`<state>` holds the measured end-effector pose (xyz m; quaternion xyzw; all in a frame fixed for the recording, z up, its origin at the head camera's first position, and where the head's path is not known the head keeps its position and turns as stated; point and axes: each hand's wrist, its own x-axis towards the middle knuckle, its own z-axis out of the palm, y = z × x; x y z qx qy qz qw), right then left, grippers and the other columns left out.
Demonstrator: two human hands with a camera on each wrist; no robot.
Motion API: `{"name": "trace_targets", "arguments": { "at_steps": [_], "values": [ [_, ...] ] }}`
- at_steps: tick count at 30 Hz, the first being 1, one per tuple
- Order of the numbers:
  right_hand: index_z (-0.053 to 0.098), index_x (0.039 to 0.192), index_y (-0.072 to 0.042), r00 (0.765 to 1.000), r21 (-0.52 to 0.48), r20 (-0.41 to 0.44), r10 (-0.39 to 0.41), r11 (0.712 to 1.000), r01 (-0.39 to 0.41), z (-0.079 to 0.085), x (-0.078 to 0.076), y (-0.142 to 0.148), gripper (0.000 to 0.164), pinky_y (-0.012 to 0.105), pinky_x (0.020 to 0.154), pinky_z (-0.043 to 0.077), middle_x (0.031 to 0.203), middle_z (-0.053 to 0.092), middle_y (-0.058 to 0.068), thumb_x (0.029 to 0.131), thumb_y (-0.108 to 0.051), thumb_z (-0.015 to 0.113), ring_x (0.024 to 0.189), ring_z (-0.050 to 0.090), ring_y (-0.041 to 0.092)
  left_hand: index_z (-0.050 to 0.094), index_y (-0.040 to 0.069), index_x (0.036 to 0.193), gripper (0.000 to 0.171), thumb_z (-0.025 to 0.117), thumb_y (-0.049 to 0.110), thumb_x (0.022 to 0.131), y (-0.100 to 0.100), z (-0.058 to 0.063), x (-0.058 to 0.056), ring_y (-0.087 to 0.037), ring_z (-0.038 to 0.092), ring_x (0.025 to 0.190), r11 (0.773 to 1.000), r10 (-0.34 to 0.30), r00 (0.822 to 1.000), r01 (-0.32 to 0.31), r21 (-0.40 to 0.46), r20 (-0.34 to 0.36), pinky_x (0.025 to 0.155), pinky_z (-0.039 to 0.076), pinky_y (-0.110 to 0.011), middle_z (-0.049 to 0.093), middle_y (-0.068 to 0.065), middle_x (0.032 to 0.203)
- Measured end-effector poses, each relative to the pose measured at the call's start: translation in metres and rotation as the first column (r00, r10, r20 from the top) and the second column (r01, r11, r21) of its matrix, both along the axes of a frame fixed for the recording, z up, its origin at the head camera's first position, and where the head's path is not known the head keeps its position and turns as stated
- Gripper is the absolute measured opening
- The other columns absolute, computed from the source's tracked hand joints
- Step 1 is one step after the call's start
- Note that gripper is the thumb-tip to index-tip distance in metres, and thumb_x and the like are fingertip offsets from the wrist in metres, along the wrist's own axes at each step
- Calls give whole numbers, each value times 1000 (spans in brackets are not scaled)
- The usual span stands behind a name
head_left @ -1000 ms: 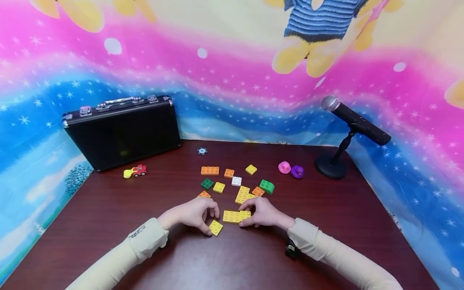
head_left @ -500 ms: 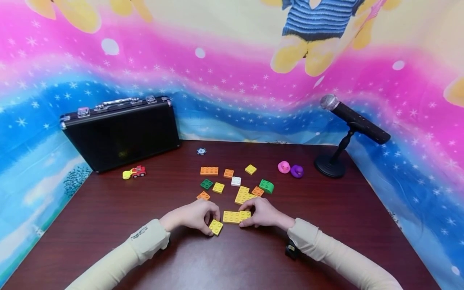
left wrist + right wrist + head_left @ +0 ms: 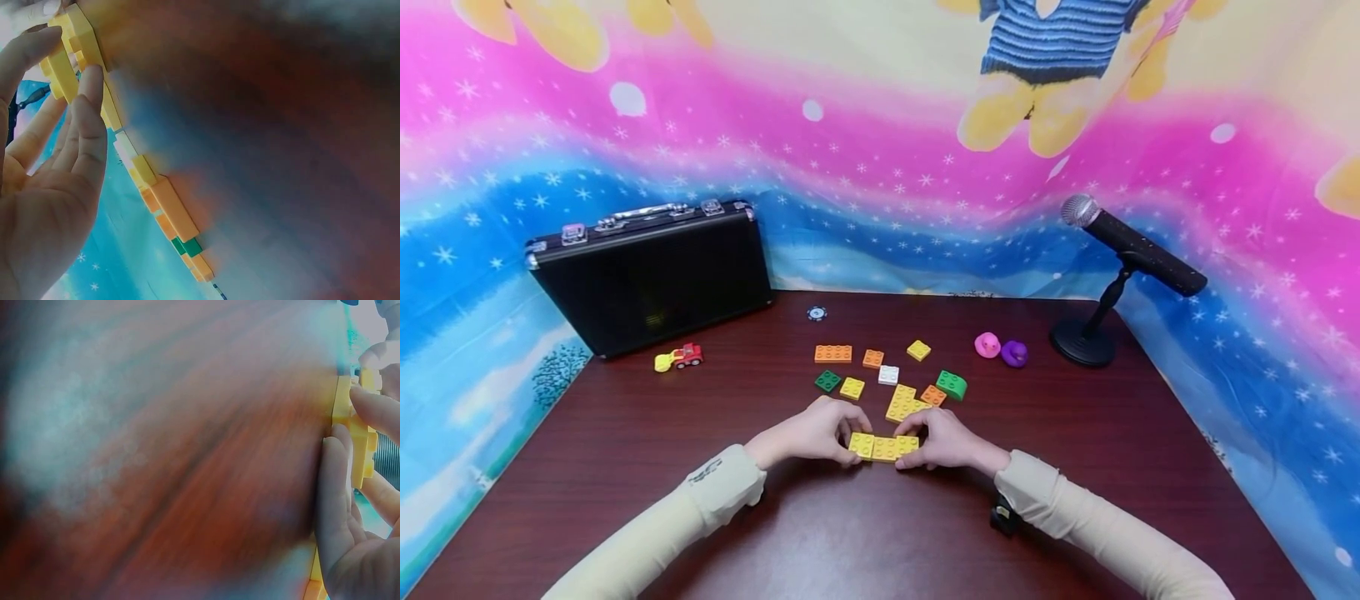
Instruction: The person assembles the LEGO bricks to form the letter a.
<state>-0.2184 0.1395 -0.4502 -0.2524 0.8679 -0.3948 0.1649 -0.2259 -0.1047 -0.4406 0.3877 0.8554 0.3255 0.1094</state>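
Thumb and fingers of my left hand (image 3: 820,431) pinch a small square yellow toy brick (image 3: 861,445) over the left end of a longer yellow brick (image 3: 884,449). In the left wrist view the small brick (image 3: 61,74) looks slightly raised, with a sliver of space between it and the studs below. My right hand (image 3: 951,439) grips the other end, where a second square yellow brick (image 3: 907,445) sits on top. From the right wrist view, that brick (image 3: 360,450) lies between thumb and fingers, stacked on the long one (image 3: 341,400).
Behind the hands lie an L-shaped yellow group (image 3: 902,402) and several loose bricks, including white (image 3: 888,375), dark green (image 3: 828,381) and orange (image 3: 833,353) ones. Farther back are a black case (image 3: 655,279), toy truck (image 3: 687,356), poker chip (image 3: 817,313), rubber ducks (image 3: 988,345) and a microphone on a stand (image 3: 1138,258).
My left hand has carried the small yellow brick right and away from me, from beside the long brick to over its left end. The right hand has stayed put.
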Motion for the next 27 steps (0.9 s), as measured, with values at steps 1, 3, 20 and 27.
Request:
{"name": "trace_targets", "arguments": {
  "at_steps": [1, 3, 20, 27],
  "values": [
    [67, 94, -17, 1000, -1, 2, 0, 1000, 0, 0, 0, 0, 33, 30, 42, 49, 79, 60, -3, 65, -26, 81, 43, 55, 11, 64, 14, 95, 31, 76, 19, 67, 1, 0, -1, -4, 58, 62, 1000, 7, 1000, -7, -11, -11, 58, 47, -19, 62, 8, 75],
    [67, 94, -16, 1000, -6, 4, 1, 1000, -1, -1, 0, 0, 34, 30, 42, 49, 80, 59, -3, 65, -27, 81, 43, 55, 11, 64, 15, 92, 29, 77, 20, 67, 2, 0, -3, -4, 58, 62, 999, 16, 999, -18, -29, -36, 58, 46, -18, 62, 9, 74],
    [67, 93, -16, 1000, -5, 7, 6, 1000, -6, -2, -1, 0, 33, 30, 42, 49, 79, 60, -3, 65, -28, 81, 43, 55, 11, 65, 18, 86, 24, 78, 21, 65, 6, 0, -3, 0, 54, 57, 997, 29, 999, -31, -69, -30, 54, 46, -18, 62, 8, 70],
    [68, 93, -16, 1000, -7, 11, 5, 1000, -5, -1, 0, 1, 33, 30, 42, 49, 80, 59, -1, 66, -27, 81, 42, 55, 12, 65, 16, 82, 25, 80, 21, 63, 7, 2, -3, -1, 54, 58, 995, 68, 998, -69, -77, -15, 55, 45, -19, 63, 7, 69]
  ]
}}
